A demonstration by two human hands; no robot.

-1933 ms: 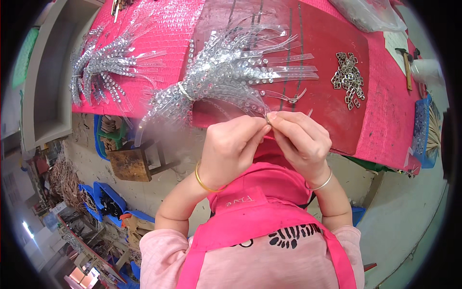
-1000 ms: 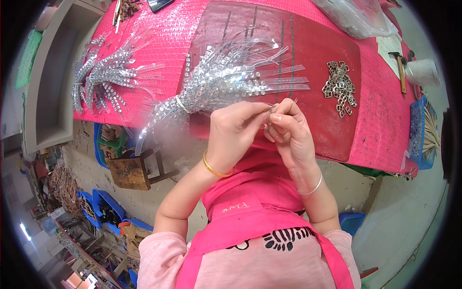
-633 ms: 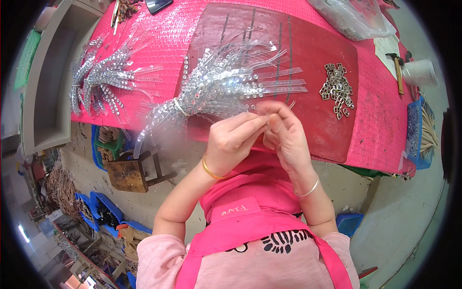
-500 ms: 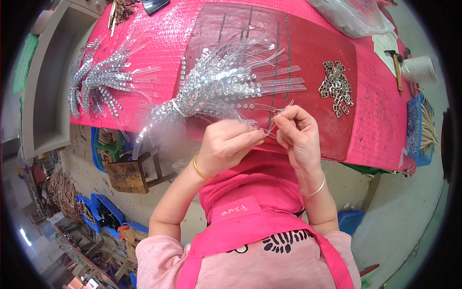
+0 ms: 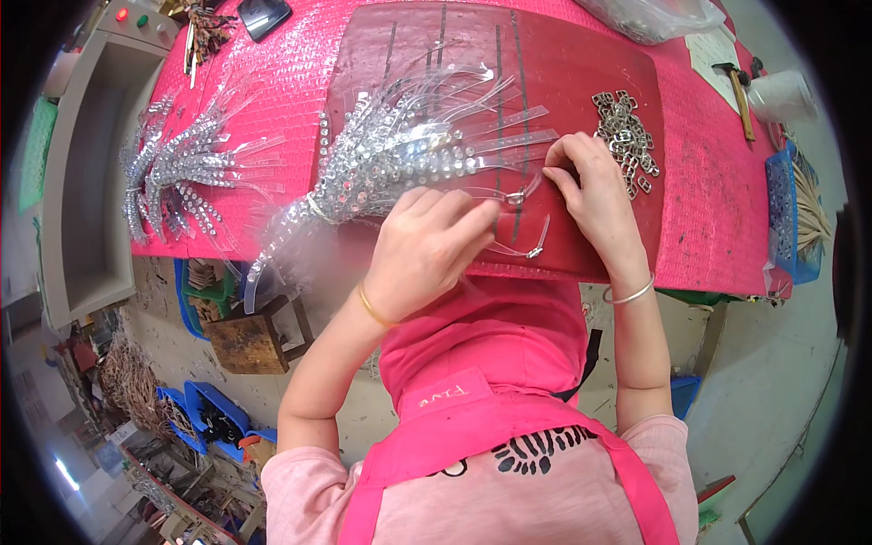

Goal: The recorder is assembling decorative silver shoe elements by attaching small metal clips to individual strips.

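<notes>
A bundle of clear plastic straps studded with round rhinestones (image 5: 363, 168) lies on a dark red mat (image 5: 581, 64), tied with a pale band. My left hand (image 5: 431, 241) is over the bundle's near side, its fingers blurred and partly hiding the straps below. Beyond its fingertips, two clear strap ends carry small silver buckles, one buckle (image 5: 516, 197) near my right hand and another buckle (image 5: 534, 252) nearer me. My right hand (image 5: 595, 186) has curled fingers with thumb and forefinger apart, just beside the first strap's tip. A pile of loose metal buckles (image 5: 625, 136) lies behind it.
A second rhinestone strap bundle (image 5: 177, 168) lies at the left on the pink table cover (image 5: 300, 54). Along the right are a hammer (image 5: 740, 100), a white cup (image 5: 783, 96) and a blue basket (image 5: 790, 218) of sticks. A wooden stool (image 5: 250, 341) stands below the table's edge.
My hands have moved apart from their shared pinch. The right hand has gone up and right toward the buckle pile. Two buckled strap ends now show between the hands.
</notes>
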